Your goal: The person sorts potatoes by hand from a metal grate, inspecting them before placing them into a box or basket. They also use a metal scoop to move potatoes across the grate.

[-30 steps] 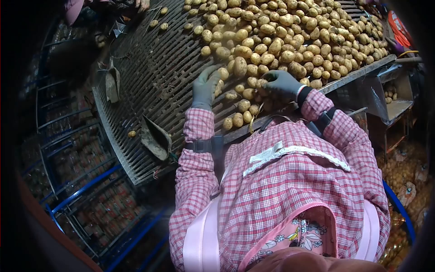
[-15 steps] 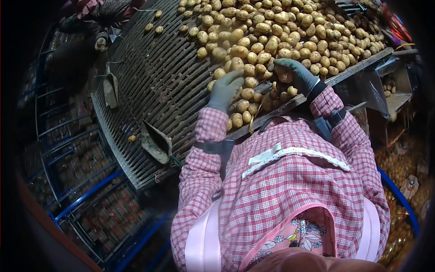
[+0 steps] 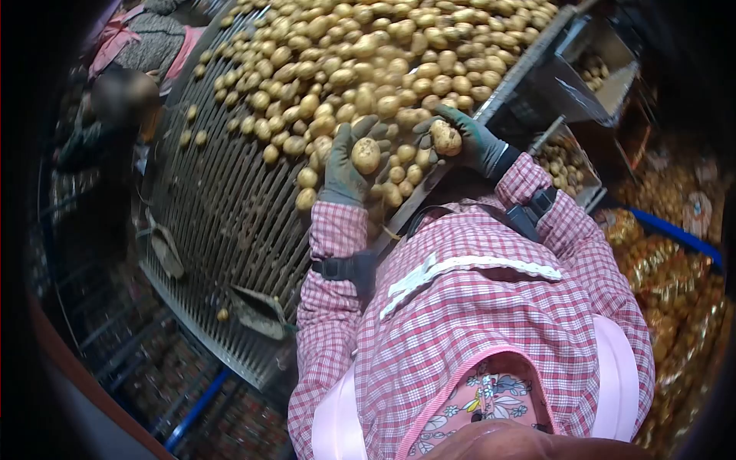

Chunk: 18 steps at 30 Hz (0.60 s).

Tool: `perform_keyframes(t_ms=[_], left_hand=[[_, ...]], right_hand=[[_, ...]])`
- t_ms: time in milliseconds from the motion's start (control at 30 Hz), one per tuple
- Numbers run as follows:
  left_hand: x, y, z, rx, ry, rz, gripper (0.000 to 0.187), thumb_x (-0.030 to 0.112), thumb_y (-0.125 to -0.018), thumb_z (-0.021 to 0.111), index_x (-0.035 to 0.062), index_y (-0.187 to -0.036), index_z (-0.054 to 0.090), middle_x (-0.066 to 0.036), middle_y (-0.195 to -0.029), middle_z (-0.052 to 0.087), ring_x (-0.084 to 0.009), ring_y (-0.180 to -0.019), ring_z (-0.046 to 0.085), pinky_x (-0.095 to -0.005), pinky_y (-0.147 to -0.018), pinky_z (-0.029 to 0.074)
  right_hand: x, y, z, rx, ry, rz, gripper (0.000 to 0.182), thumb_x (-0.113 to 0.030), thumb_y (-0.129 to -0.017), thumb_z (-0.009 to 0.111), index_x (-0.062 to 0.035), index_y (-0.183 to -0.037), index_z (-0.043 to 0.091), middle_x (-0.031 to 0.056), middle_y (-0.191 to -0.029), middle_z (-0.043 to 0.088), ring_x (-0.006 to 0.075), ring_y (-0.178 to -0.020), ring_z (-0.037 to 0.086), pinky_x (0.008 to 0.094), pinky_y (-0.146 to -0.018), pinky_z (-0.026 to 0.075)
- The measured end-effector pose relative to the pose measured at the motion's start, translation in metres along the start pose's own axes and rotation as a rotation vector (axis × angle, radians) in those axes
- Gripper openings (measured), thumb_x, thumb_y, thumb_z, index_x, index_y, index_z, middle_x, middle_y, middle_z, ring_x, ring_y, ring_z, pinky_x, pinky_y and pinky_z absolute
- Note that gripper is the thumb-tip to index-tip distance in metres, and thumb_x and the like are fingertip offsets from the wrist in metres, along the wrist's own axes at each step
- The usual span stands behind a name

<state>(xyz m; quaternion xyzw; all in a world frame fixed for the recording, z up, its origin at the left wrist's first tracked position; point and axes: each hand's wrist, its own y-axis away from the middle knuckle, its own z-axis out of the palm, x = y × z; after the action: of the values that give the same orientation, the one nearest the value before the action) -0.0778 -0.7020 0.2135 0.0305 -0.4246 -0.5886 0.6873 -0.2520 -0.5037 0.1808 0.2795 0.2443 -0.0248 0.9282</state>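
My left hand [image 3: 343, 175], in a grey-green glove, has its fingers curled around a potato [image 3: 366, 156] with dirt specks on its skin. A second speckled potato [image 3: 445, 138] rests in the grip of my gloved right hand [image 3: 479, 144], close to the table's edge. Between and beyond both hands spreads a large heap of yellow potatoes [image 3: 368, 54], lying on a slatted sorting table [image 3: 222, 222]. Several smaller potatoes [image 3: 399, 175] lie just below and between my hands.
Two scoops [image 3: 261, 313] [image 3: 165, 251] lie on the slats near the left edge. At the right, bins [image 3: 586, 73] [image 3: 567, 165] hold potatoes. Filled bags [image 3: 667, 307] are stacked at lower right. A person [image 3: 149, 46] is at the upper left, beyond the table.
The view has turned, so the heap appears further left and more of the right-hand bins shows. Both hands now plainly hold a potato each, with their palms turned more upward.
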Motion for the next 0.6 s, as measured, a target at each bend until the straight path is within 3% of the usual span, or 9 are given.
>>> perform_keyframes(t_ms=[33,133,233,300,433,500,533,600], left_hand=[[-0.003,-0.003,0.006,-0.131,0.129,-0.085,0.058,0.049,-0.104,0.048,0.0015,-0.136,0.057,-0.016,-0.123,0.066,-0.0255,-0.091,0.068,-0.0348,-0.077,0.058],[-0.026,-0.017,0.017,-0.252,0.205,-0.174,0.054,0.044,-0.104,0.052,0.0007,-0.135,0.057,-0.015,-0.118,0.066,-0.0255,-0.093,0.066,-0.034,-0.076,0.059],[-0.043,-0.004,0.056,-0.018,-0.138,-0.086,0.049,0.037,-0.105,0.052,-0.0001,-0.137,0.056,-0.015,-0.117,0.065,-0.0221,-0.092,0.066,-0.0304,-0.073,0.059],[-0.053,-0.009,0.057,-0.008,-0.038,-0.233,0.047,0.035,-0.105,0.05,0.0025,-0.138,0.056,-0.012,-0.119,0.068,-0.0231,-0.091,0.07,-0.0344,-0.071,0.063],[-0.08,-0.013,0.068,0.008,-0.112,-0.217,0.048,0.034,-0.104,0.052,0.0008,-0.139,0.056,-0.012,-0.117,0.069,-0.0227,-0.092,0.07,-0.0307,-0.075,0.061],[-0.09,-0.016,0.077,-0.006,-0.171,-0.23,0.049,0.035,-0.104,0.053,0.0005,-0.139,0.056,-0.012,-0.117,0.069,-0.023,-0.095,0.069,-0.0313,-0.077,0.06],[-0.095,-0.018,0.083,0.003,-0.181,-0.231,0.049,0.035,-0.104,0.053,0.0005,-0.139,0.056,-0.012,-0.117,0.069,-0.023,-0.095,0.069,-0.0321,-0.078,0.06],[-0.105,-0.021,0.097,-0.011,-0.13,-0.259,0.048,0.034,-0.103,0.055,-0.0006,-0.137,0.055,-0.013,-0.115,0.067,-0.0218,-0.088,0.07,-0.0335,-0.074,0.062]], right_hand=[[-0.005,0.01,-0.012,0.016,0.013,0.0,0.053,-0.05,-0.103,0.05,0.0004,-0.109,0.067,0.0105,-0.082,0.071,0.0203,-0.065,0.07,0.034,-0.056,0.059],[-0.019,0.045,-0.053,0.15,0.078,-0.037,0.05,-0.049,-0.103,0.052,-0.0011,-0.102,0.068,0.0108,-0.075,0.07,0.023,-0.057,0.07,0.0331,-0.048,0.057],[-0.037,0.101,-0.108,0.338,-0.004,-0.138,0.043,-0.041,-0.102,0.054,0.0001,-0.101,0.067,0.012,-0.075,0.07,0.0252,-0.057,0.069,0.034,-0.049,0.058],[-0.041,0.14,-0.157,0.379,-0.15,-0.249,0.039,-0.036,-0.1,0.056,0.0015,-0.1,0.068,0.0142,-0.08,0.069,0.0233,-0.067,0.07,0.0335,-0.059,0.06],[-0.06,0.22,-0.195,0.686,-0.027,-0.527,0.03,-0.027,-0.096,0.061,0.002,-0.099,0.068,0.0099,-0.08,0.067,0.0196,-0.065,0.066,0.029,-0.061,0.057],[-0.061,0.246,-0.227,0.829,-0.127,-0.559,0.024,-0.022,-0.097,0.06,0.0001,-0.098,0.069,0.0089,-0.079,0.067,0.018,-0.064,0.065,0.0276,-0.061,0.056],[-0.064,0.261,-0.238,0.857,-0.094,-0.516,0.026,-0.024,-0.099,0.059,-0.0012,-0.104,0.07,0.0097,-0.093,0.07,0.0186,-0.082,0.069,0.0298,-0.077,0.058],[-0.057,0.268,-0.27,0.88,0.212,-0.562,0.029,-0.027,-0.1,0.059,-0.0026,-0.113,0.07,0.0093,-0.107,0.07,0.0193,-0.098,0.067,0.0321,-0.09,0.054]])
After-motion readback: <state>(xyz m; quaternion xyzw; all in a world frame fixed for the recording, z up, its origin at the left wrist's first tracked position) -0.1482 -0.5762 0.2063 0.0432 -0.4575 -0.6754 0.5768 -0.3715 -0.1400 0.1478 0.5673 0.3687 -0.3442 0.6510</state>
